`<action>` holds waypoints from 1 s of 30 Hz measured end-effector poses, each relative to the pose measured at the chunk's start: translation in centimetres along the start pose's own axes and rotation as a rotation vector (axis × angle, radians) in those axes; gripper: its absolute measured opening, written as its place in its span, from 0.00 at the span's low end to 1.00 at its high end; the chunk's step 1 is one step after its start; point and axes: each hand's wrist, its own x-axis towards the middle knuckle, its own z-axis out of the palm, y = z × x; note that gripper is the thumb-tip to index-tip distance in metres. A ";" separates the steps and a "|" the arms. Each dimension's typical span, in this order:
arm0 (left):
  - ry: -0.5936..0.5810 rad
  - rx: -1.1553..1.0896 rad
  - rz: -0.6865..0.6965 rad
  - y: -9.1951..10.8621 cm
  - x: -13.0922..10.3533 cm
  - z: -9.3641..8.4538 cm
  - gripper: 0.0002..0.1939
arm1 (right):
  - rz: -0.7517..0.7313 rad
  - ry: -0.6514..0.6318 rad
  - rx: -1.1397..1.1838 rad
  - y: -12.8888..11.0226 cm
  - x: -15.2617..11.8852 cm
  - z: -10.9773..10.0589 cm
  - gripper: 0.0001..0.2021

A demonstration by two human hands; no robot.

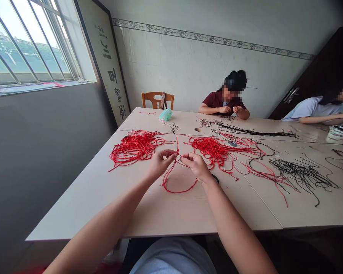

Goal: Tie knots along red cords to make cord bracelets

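Observation:
My left hand point(163, 161) pinches a thin red cord point(179, 192) between thumb and fingertips, above the table. Close beside it on the right, my right hand point(196, 164) is closed on the same cord, with a small loop between the two hands. The rest of the cord hangs down and curves across the tabletop below them. One pile of red cords point(138, 146) lies beyond my left hand, and another red pile point(211, 148) lies beyond my right hand.
Black cords point(300, 173) spread over the right of the table point(97, 205). A green packet point(165, 114) lies near the far edge, before a wooden chair point(157, 99). One person point(225, 101) works opposite with dark cord; another person point(317, 108) sits at the right.

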 end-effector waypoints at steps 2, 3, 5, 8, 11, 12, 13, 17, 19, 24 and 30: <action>-0.014 -0.039 -0.005 -0.1 0.0 0.1 0.14 | 0.046 -0.015 0.124 0.1 0.0 0.2 0.10; -0.023 -0.078 -0.017 -0.1 -0.1 0.1 0.14 | 0.068 -0.017 0.189 0.2 -0.1 0.4 0.09; -0.047 -0.181 -0.056 -0.1 -0.1 0.2 0.14 | 0.105 -0.001 0.306 0.4 -0.1 0.9 0.09; -0.073 -0.304 -0.114 0.0 -0.1 0.3 0.14 | 0.103 0.077 0.399 0.7 -0.2 1.7 0.08; -0.089 -0.353 -0.147 0.2 -0.2 0.4 0.14 | 0.062 0.155 0.397 1.1 -0.2 2.5 0.08; -0.097 -0.363 -0.154 0.3 -0.2 0.5 0.14 | 0.049 0.177 0.388 1.3 -0.2 2.6 0.09; -0.105 -0.376 -0.161 0.4 -0.3 0.5 0.13 | 0.035 0.201 0.377 1.4 -0.1 2.8 0.09; -0.173 -0.436 -0.202 0.4 -0.2 0.3 0.16 | -0.045 0.292 0.374 1.6 -0.1 2.9 0.07; -0.236 -0.449 -0.212 0.2 -0.1 0.1 0.19 | -0.071 0.301 0.390 1.3 -0.3 2.8 0.06; -0.312 -0.460 -0.213 -0.3 0.2 -0.6 0.14 | -0.097 0.288 0.381 0.4 -0.7 2.9 0.06; -0.302 -0.468 -0.148 -0.2 0.3 -0.5 0.10 | -0.108 0.269 0.325 0.1 -0.9 3.3 0.06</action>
